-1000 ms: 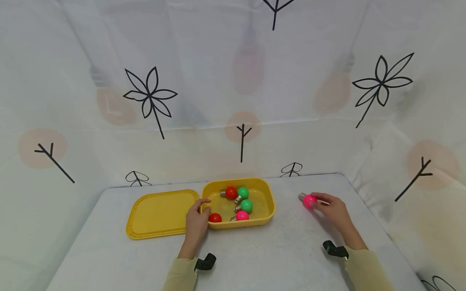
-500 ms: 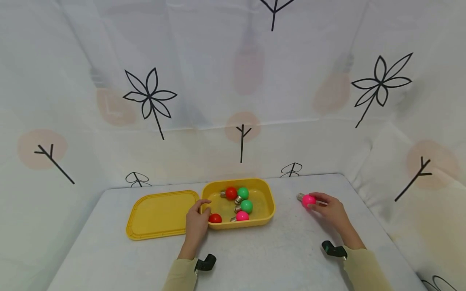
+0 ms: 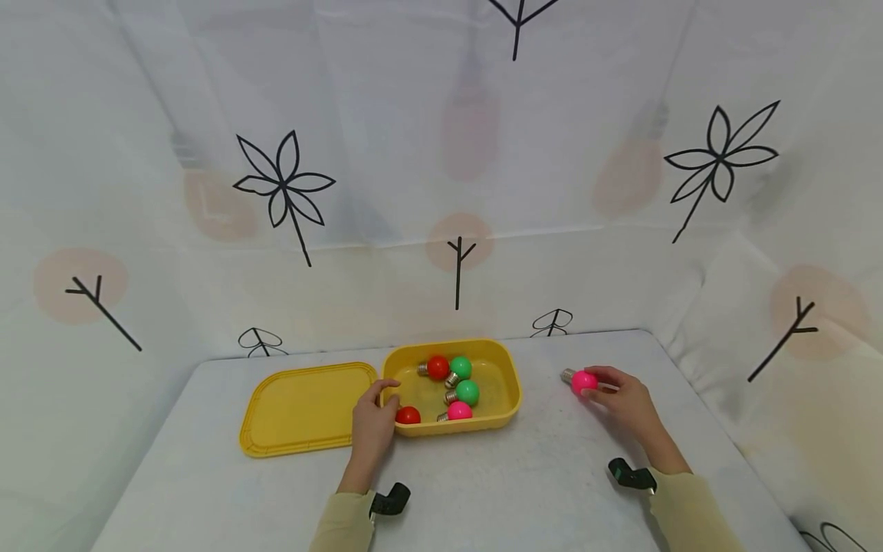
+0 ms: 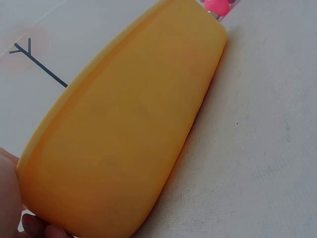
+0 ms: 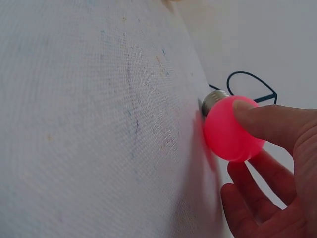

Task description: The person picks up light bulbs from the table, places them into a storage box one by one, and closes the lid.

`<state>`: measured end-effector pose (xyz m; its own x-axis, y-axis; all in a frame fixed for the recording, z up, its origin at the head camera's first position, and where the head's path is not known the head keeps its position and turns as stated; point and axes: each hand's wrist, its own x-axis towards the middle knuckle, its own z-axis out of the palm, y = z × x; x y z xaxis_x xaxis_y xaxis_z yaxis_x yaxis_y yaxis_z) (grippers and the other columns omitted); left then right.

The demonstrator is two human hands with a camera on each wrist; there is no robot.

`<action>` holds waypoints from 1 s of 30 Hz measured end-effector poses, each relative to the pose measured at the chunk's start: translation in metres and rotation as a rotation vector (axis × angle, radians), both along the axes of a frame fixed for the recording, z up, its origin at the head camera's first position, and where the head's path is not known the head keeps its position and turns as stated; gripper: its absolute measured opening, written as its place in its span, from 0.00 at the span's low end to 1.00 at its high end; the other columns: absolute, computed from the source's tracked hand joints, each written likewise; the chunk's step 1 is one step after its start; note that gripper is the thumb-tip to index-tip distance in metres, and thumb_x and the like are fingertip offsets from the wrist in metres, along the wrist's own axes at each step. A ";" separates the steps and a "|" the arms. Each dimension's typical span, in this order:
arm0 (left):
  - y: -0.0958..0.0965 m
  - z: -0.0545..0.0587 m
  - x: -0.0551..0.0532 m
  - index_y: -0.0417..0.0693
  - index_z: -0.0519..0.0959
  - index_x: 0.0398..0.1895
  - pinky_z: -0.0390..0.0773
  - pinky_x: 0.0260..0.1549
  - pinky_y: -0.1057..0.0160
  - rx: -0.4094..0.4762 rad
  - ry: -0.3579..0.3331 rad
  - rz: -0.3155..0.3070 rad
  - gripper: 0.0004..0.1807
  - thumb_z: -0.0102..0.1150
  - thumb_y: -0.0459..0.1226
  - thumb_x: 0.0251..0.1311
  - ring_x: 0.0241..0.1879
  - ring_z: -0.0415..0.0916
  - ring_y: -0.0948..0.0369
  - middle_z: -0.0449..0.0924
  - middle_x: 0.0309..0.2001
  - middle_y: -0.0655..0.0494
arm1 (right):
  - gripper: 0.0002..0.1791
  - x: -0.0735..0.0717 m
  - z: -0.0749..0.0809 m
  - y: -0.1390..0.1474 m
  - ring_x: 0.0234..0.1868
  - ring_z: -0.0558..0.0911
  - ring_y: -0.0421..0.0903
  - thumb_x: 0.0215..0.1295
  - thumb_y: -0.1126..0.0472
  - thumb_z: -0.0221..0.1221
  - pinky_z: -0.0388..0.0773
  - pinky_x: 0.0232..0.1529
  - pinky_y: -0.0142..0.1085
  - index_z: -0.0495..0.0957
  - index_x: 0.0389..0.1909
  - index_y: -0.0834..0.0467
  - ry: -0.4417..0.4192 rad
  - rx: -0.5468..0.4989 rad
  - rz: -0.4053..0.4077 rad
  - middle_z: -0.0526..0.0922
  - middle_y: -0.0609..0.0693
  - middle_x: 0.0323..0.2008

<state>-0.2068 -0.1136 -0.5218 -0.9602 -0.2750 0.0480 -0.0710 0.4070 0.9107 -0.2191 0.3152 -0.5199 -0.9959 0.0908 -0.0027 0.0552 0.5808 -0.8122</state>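
Note:
A pink light bulb (image 3: 582, 382) with a silver screw base is pinched by my right hand (image 3: 631, 404), on the right of the table. In the right wrist view the thumb presses the round pink bulb (image 5: 233, 131), with its base pointing away from the palm. My left hand (image 3: 373, 428) grips the left end of a yellow plastic bin (image 3: 458, 429). The left wrist view shows that hand (image 4: 9, 196) at the bin's near end. Inside the bin lie red bulbs (image 3: 438, 367), green bulbs (image 3: 467, 392) and another pink bulb (image 3: 459, 410).
A flat yellow lid (image 3: 309, 406) lies on the white table (image 3: 497, 491), left of the bin. Behind the table hangs a white cloth (image 3: 386, 291) with black leaf drawings. A dark wrist camera (image 3: 390, 499) sits at the left cuff, and another camera (image 3: 631, 474) at the right.
My right hand has shifted slightly left with the pink light bulb. My left hand and the bin have stayed in place.

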 end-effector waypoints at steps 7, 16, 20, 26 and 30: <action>0.000 0.000 0.000 0.49 0.83 0.48 0.72 0.58 0.47 0.021 0.003 -0.003 0.11 0.58 0.33 0.64 0.50 0.70 0.51 0.78 0.56 0.47 | 0.27 0.000 0.000 -0.001 0.58 0.75 0.67 0.62 0.61 0.67 0.75 0.56 0.56 0.74 0.61 0.65 0.013 0.002 0.009 0.75 0.69 0.59; 0.000 0.000 0.001 0.48 0.83 0.48 0.68 0.62 0.45 0.031 0.006 -0.005 0.12 0.58 0.33 0.63 0.59 0.71 0.50 0.77 0.59 0.46 | 0.27 0.001 0.000 -0.002 0.57 0.76 0.66 0.62 0.61 0.67 0.76 0.55 0.55 0.74 0.61 0.65 0.040 -0.002 0.021 0.76 0.68 0.57; 0.001 0.002 0.002 0.48 0.83 0.48 0.67 0.63 0.44 0.039 -0.001 -0.007 0.11 0.58 0.33 0.64 0.61 0.70 0.49 0.76 0.61 0.46 | 0.27 0.002 0.001 -0.002 0.56 0.77 0.66 0.61 0.62 0.68 0.76 0.54 0.55 0.75 0.60 0.65 0.056 0.002 0.025 0.77 0.68 0.57; 0.001 0.003 0.002 0.47 0.83 0.48 0.68 0.63 0.44 0.039 -0.001 -0.007 0.11 0.58 0.33 0.64 0.59 0.70 0.49 0.76 0.61 0.46 | 0.27 0.003 0.002 -0.002 0.57 0.76 0.66 0.62 0.61 0.68 0.76 0.55 0.55 0.75 0.60 0.65 0.050 0.001 0.020 0.76 0.68 0.57; 0.001 0.003 0.002 0.47 0.83 0.48 0.69 0.62 0.45 0.039 0.000 -0.005 0.11 0.58 0.33 0.64 0.58 0.71 0.50 0.77 0.59 0.46 | 0.27 0.003 0.004 -0.004 0.58 0.75 0.66 0.62 0.61 0.68 0.75 0.56 0.55 0.75 0.61 0.65 0.038 -0.004 0.017 0.75 0.68 0.58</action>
<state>-0.2049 -0.1130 -0.5190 -0.9615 -0.2722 0.0374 -0.0691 0.3714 0.9259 -0.2159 0.3114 -0.5162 -0.9966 0.0742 0.0352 0.0142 0.5782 -0.8158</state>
